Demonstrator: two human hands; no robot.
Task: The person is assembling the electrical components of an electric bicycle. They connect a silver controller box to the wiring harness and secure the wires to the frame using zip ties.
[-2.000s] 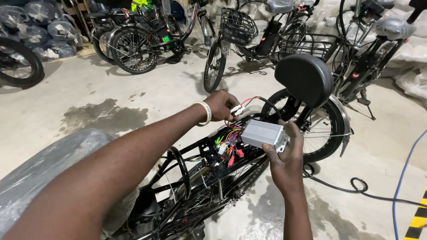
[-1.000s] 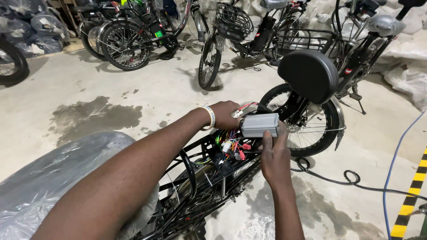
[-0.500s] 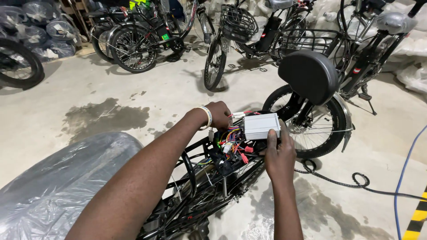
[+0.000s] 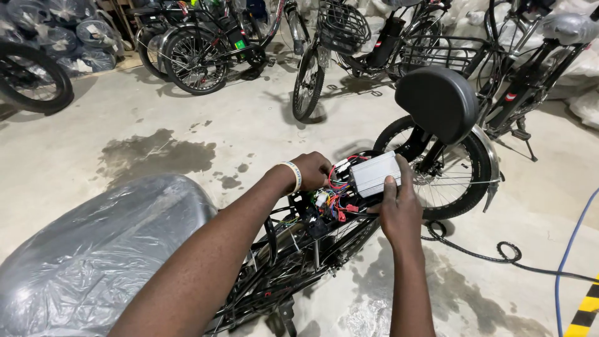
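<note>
Both hands work at the bicycle frame (image 4: 293, 262): right hand (image 4: 399, 209) fingers grasping a ribbed silver box (image 4: 374, 173), left hand (image 4: 310, 170) fingers clenched among coloured wires (image 4: 334, 203) beside it, before the rear wheel (image 4: 446, 168).

Right hand (image 4: 399, 209) gripping silver ribbed box (image 4: 374, 173) from below, thumb along its side. Left hand (image 4: 311, 171) closed over coloured wires (image 4: 334, 198) just beside box, white wristband (image 4: 294, 175) on. Under both, black bike frame (image 4: 293, 262); plastic-wrapped seat (image 4: 93, 256) near left.
</note>
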